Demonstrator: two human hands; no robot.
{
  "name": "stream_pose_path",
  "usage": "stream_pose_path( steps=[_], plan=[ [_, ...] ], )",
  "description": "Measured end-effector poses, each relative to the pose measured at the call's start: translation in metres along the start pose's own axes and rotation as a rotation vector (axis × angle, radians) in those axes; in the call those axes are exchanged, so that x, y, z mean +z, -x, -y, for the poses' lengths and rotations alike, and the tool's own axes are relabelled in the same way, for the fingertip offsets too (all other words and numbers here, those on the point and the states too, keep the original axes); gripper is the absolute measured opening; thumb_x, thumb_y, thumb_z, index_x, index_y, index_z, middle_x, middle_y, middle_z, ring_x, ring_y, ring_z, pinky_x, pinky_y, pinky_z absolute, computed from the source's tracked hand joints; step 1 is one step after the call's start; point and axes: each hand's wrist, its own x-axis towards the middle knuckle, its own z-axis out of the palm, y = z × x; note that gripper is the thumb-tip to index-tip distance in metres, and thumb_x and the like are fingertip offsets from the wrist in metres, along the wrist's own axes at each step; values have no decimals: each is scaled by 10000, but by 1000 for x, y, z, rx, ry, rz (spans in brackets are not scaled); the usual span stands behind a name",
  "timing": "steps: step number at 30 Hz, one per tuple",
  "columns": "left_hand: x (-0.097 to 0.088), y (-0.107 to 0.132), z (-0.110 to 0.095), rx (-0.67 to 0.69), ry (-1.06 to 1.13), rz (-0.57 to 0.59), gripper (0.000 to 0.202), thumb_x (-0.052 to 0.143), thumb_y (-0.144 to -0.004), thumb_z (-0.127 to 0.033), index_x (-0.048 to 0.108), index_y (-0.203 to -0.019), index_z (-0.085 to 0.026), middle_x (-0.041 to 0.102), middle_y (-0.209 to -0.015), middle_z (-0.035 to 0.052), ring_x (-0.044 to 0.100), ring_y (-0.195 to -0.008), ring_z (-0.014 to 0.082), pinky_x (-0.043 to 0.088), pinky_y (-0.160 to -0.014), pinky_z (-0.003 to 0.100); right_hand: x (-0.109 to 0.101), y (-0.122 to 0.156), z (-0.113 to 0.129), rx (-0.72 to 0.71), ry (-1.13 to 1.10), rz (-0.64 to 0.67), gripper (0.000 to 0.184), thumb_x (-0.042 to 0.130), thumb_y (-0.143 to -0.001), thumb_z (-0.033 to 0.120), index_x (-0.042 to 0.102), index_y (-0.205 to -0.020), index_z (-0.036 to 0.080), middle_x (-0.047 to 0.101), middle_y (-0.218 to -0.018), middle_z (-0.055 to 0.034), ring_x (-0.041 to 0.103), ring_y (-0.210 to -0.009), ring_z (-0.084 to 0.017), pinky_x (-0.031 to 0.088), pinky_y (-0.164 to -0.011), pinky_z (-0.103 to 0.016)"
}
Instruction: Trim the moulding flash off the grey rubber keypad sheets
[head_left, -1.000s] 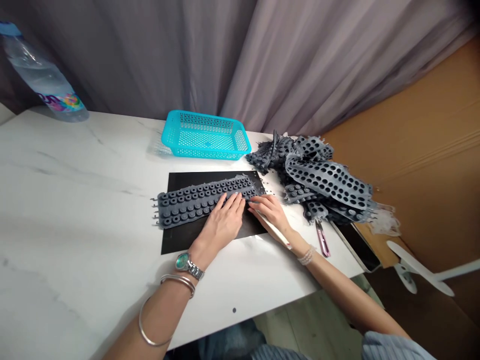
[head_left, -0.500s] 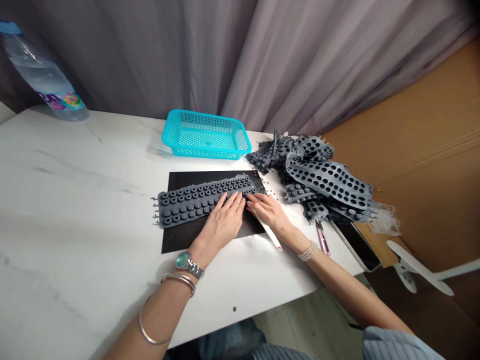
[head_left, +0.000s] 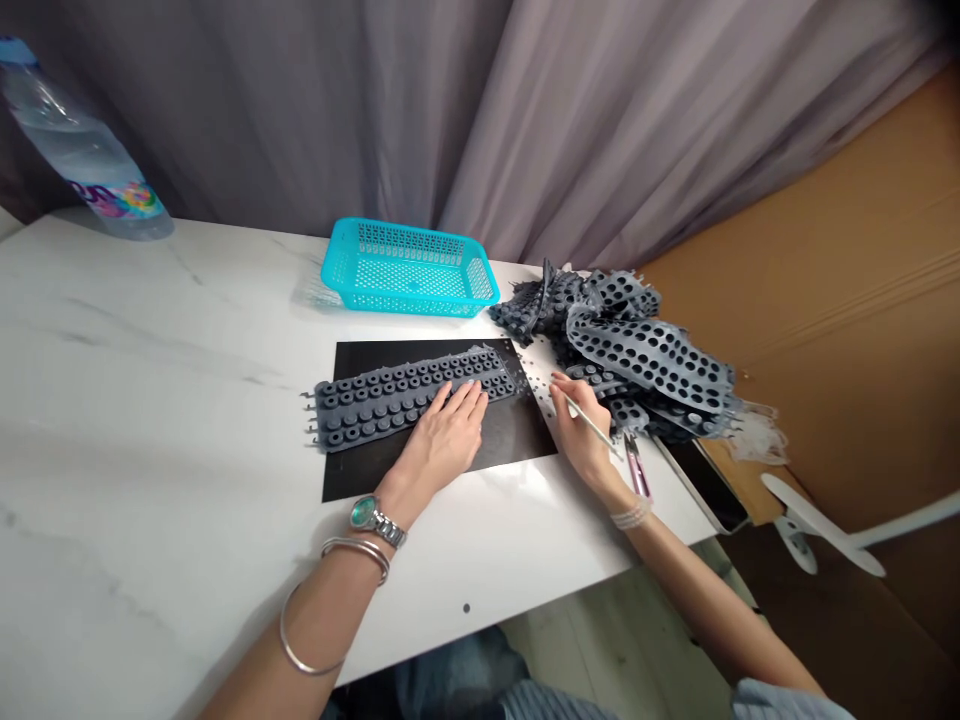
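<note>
Away from the studded grey rubber strip (head_left: 379, 405) and further right shifts my right grip (head_left: 583, 445) — now beside the black mat (head_left: 517, 435), closed around a slim white stick (head_left: 602, 436). My left grip (head_left: 442, 440) stays flat on the strip, fingers extended, clasping nothing. That strip lies aslant across the mat, left end overhanging onto the white counter (head_left: 180, 430). Pink-handled snips (head_left: 637, 468) lie near my right wrist — perforated grey sheets (head_left: 652, 355) heaped beyond.

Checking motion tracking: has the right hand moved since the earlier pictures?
Yes, rightward against the mat: the right hand, earlier over its right edge, is now beyond it.
</note>
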Motion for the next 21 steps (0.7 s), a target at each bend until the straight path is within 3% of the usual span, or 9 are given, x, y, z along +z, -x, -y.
stream_pose_path(
  steps=[3,7,12,16,21],
  plan=[
    [-2,0,-1,-58,-36,4,511,371,-962,-197,405,-1447,-41,409,-1512,187,372,-1407,294,265,-1170,491,-5,1,-4,-36,-51,40,221,524,-948,403,640,-911,219,694,-1118,-99,639,-1073,-255,492,-892,-400],
    [-12,1,-3,-193,-100,70,499,380,-903,-36,461,-1392,16,474,-1439,259,464,-1342,314,346,-1123,480,-10,-1,-2,-54,-21,-13,242,520,-948,418,657,-949,219,702,-1009,-76,648,-931,-227,487,-843,-375],
    [-26,0,-1,-168,-97,92,490,328,-900,15,496,-1361,19,513,-1411,243,447,-1363,275,353,-1136,424,-16,-4,3,-31,-36,6,279,517,-949,443,659,-973,204,702,-872,-53,625,-724,-181,456,-653,-296],
    [-18,-5,0,-170,-106,52,487,333,-902,12,505,-1358,5,517,-1409,238,460,-1355,262,369,-1129,410,-16,-6,1,-2,-44,10,283,509,-956,443,655,-992,203,659,-692,-7,574,-582,-150,427,-586,-274],
    [-5,-3,-1,-169,-115,17,500,364,-893,5,501,-1373,-28,495,-1439,216,442,-1368,262,363,-1131,411,-15,-8,-2,-134,67,-6,237,535,-946,403,683,-950,217,691,-894,-57,624,-767,-197,478,-703,-330]
  ],
)
